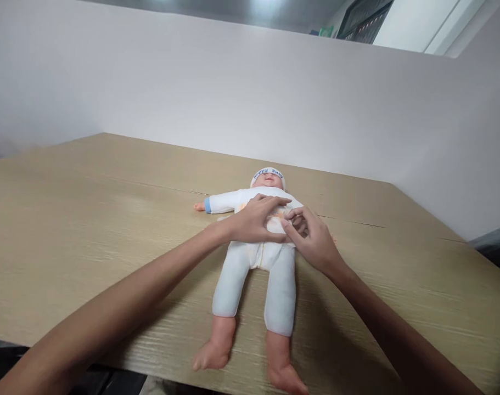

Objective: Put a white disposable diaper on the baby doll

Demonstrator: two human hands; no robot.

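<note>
A baby doll (pixel 280 296) in white clothes and a white cap lies on its back, its feet towards me. Round its hips and belly is a white diaper (pixel 259 257), its upper part largely covered by my hands. My left hand (pixel 260 219) rests over the doll's belly with its fingers stretched out and the thumb apart from them. At the other side of the belly, my right hand (pixel 311 236) has its thumb and fingertips curled together in a pinch at the diaper's edge. Its other fingers are partly hidden.
The doll lies on a wide wood-grain table (pixel 89 219) with thin seams across its top. A white wall (pixel 233 93) stands behind the far edge. Dark shapes show below the near left edge and beyond the right edge.
</note>
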